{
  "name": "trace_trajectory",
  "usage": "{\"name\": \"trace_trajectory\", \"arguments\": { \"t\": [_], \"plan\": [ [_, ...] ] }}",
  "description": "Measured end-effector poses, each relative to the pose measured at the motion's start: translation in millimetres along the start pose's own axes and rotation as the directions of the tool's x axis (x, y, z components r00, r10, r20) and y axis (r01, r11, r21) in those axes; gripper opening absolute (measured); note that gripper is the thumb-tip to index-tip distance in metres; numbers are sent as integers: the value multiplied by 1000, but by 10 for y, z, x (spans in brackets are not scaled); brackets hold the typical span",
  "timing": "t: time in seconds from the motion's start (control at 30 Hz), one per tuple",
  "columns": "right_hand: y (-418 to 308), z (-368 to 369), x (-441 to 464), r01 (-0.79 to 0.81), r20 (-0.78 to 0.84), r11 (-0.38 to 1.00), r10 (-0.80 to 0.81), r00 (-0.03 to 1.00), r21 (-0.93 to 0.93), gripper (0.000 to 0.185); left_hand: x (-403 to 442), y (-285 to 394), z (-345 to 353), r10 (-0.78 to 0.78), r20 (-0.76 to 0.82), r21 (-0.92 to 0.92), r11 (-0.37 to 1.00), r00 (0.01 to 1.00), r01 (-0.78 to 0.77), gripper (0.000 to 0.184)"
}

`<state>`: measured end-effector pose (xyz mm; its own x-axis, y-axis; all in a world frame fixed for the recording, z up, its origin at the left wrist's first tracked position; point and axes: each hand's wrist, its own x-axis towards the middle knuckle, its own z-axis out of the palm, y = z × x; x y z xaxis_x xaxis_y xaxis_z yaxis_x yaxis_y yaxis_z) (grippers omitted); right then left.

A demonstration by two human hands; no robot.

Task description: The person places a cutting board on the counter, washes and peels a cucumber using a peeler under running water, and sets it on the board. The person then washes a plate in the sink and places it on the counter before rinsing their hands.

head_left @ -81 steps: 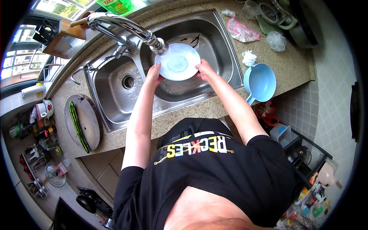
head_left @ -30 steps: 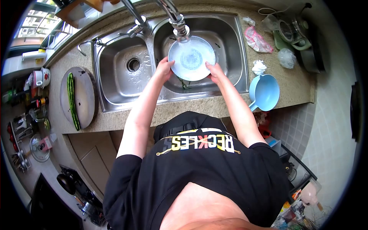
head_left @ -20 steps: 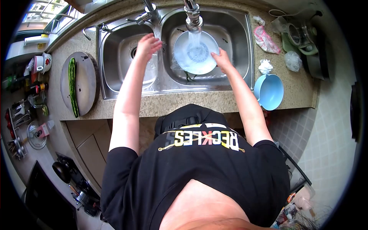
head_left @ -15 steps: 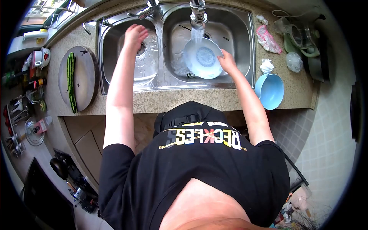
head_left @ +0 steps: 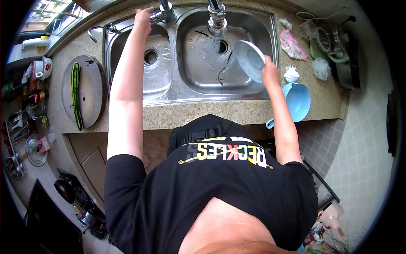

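Observation:
My left hand (head_left: 144,20) is at the end of the tap lever (head_left: 157,17), its fingers closed about it, though partly hidden. With my right hand (head_left: 270,73) I grip the rim of a white plate (head_left: 250,61) with a bluish pattern. The plate is tilted over the right side of the sink's larger basin (head_left: 198,78). A thin, broken run of water falls from the tap spout (head_left: 217,26) left of the plate. Dark green peel strips (head_left: 220,77) lie in that basin.
A partly peeled cucumber-like vegetable (head_left: 76,95) lies on a round board (head_left: 92,101) at left. A blue ladle-shaped bowl (head_left: 298,101), crumpled white paper (head_left: 291,74), a pink-and-white cloth (head_left: 292,45) and a clear bag (head_left: 322,69) are on the counter at right.
My left hand has moved up from above the small basin to the tap lever. My right hand has drawn the plate rightward out of the stream and tilted it. The water flow has thinned.

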<state>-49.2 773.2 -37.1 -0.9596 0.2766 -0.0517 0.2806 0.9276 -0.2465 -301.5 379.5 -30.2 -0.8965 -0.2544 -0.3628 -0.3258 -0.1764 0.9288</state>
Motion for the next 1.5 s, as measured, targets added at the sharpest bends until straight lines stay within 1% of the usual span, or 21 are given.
{"name": "trace_trajectory", "arguments": {
  "t": [0.07, 0.17, 0.2, 0.23, 0.3, 0.33, 0.37, 0.4, 0.43, 0.47, 0.5, 0.57, 0.7, 0.77, 0.83, 0.9, 1.0, 1.1, 1.3, 1.43, 1.5],
  "plan": [
    [47, 93, -9, 89, 26, 996, -89, 996, 4, 26, 38, 77, 42, -29, 6, -60, 998, 1000, 30, 37],
    [-55, 165, -77, 166, 57, 986, -167, 984, 23, 27, 82, 121, -58, -101, 57, 6, 995, 993, 100, 61],
    [-92, 187, -93, 183, 39, 983, -184, 982, 20, 27, -188, 242, -20, -85, 71, -72, 993, 994, 90, 83],
    [-131, 200, -106, 199, 19, 980, -200, 980, 16, 27, -204, 171, -27, -80, 66, -76, 994, 995, 85, 83],
    [-173, 208, -160, 186, -17, 982, -186, 982, 16, 27, -271, -22, -55, 45, -110, 180, 983, 993, -25, 99],
    [-173, 204, -184, 207, -30, 978, -207, 978, -5, 28, -295, -241, -112, 127, -85, 88, 989, 988, -120, 100],
    [-197, 193, -183, 235, -46, 972, -236, 971, -21, 29, -342, -462, -147, 269, -93, 265, 935, 958, -237, 92],
    [-176, 144, -209, 327, -34, 945, -327, 945, 0, 33, -534, -623, -110, 275, -95, 255, 936, 957, -244, 86],
    [-159, 92, -222, 383, -9, 923, -383, 924, 44, 37, -818, -624, -133, 327, 60, 290, 899, 943, -330, 81],
    [-162, 55, -234, 398, 0, 916, -399, 917, 50, 40, -1132, -678, -60, 458, 36, 484, 770, 888, -416, 76],
    [-190, 17, -243, 384, 2, 922, -385, 923, 49, 42, -1128, -1090, -109, 586, 155, 642, 552, 795, -532, 72],
    [-202, 60, -280, 390, -56, 921, -390, 919, -7, 42, -1641, -1159, -69, 324, 311, 628, 636, 894, -449, 60],
    [-216, -24, -288, 530, -40, 846, -529, 848, 50, 45, -2269, -1389, -76, 180, 533, 689, 476, 827, -548, 65],
    [-252, -59, -317, 605, -62, 790, -602, 796, 101, 48, -2512, -1313, -73, 152, 573, 669, 481, 806, -567, 73],
    [-401, -160, -352, 691, -148, 706, -675, 723, 153, 48, -2703, -1215, -90, 232, 588, 618, 490, 775, -615, 77],
    [-529, -206, -363, 744, -184, 640, -721, 668, 190, 48, -2800, -1162, -104, 433, 573, 561, 412, 696, -718, 69],
    [-743, -286, -409, 812, -258, 536, -771, 583, 233, 48, -2902, -995, -166, 361, 610, 567, 423, 705, -707, 52],
    [-907, -379, -482, 843, -313, 471, -785, 535, 261, 46, -2965, -968, -220, 481, 532, 635, 317, 697, -704, 38],
    [-1158, -660, -626, 806, -419, 467, -690, 590, 364, 52, -3041, -700, -407, 637, 508, 623, 193, 580, -758, 28],
    [-1188, -795, -775, 702, -264, 580, -661, 702, 414, 73, -2975, -406, -696, 772, 435, 562, 170, 464, -810, 21],
    [-1209, -774, -891, 529, -69, 716, -565, 823, 456, 76, -2919, -231, -927, 857, 450, 552, -44, 253, -833, 20]
  ]
}}
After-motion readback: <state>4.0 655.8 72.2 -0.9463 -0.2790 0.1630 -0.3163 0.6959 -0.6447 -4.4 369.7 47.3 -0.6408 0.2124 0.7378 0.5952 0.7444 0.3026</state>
